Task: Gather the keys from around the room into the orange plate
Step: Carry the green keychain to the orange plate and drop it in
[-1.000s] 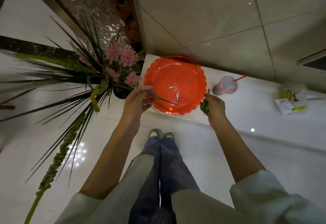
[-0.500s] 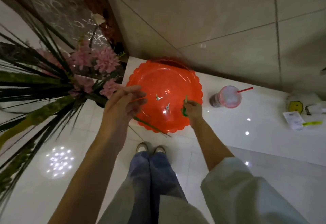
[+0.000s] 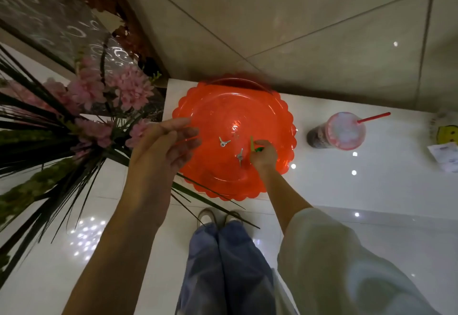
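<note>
My right hand point(image 3: 263, 157) pinches what looks like a green-headed key point(image 3: 255, 146) over the orange plate point(image 3: 223, 106), mid-ledge; my left hand point(image 3: 163, 148) hovers empty, fingers loosely apart. Dropped carelessly, it could bounce off.

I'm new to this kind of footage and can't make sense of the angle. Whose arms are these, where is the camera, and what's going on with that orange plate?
The camera sits on a person's head, looking down, so the arms, legs and shoes are theirs. An orange plate rests on a white ledge, with two silver keys inside. The right hand is over the plate, holding a green-topped key. The left hand hovers at the rim, fingers loosely curled, holding nothing I can see. Beside it are pink flowers and a lidded cup with a red straw.
</note>
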Demonstrator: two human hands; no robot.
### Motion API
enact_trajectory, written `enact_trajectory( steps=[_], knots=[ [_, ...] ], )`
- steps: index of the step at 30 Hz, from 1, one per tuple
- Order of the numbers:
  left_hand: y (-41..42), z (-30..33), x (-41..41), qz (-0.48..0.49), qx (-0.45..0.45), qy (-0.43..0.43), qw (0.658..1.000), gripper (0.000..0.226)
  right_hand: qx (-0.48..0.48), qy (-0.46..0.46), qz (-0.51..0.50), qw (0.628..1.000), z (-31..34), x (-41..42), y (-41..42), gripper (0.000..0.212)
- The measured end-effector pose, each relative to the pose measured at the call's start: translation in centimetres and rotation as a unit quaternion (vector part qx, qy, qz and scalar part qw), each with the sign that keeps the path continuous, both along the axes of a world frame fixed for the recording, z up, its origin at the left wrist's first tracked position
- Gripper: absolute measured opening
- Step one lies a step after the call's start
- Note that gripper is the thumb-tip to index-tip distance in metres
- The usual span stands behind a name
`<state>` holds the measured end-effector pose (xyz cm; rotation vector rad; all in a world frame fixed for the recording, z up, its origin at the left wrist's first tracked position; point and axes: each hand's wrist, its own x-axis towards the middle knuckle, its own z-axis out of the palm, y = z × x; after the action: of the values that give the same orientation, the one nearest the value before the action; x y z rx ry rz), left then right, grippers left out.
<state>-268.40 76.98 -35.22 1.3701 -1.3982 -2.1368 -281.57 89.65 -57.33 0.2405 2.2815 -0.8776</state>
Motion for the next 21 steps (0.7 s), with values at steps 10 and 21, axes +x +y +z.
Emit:
enact_trajectory(
  steps=[10, 21],
  knots=[
    [-0.1, -1.3, 1.1, -0.010, 0.006, -0.008, 1.000, 0.024, 0.004, 0.046, 0.064, 0.997, -0.1, 1.3, 1.3, 0.038],
    [0.2, 2.0, 2.6, -0.032, -0.022, -0.004, 0.999, 0.025, -0.014, 0.009, 0.088, 0.996, 5.6, 1.3, 4.3, 0.044]
  ],
)
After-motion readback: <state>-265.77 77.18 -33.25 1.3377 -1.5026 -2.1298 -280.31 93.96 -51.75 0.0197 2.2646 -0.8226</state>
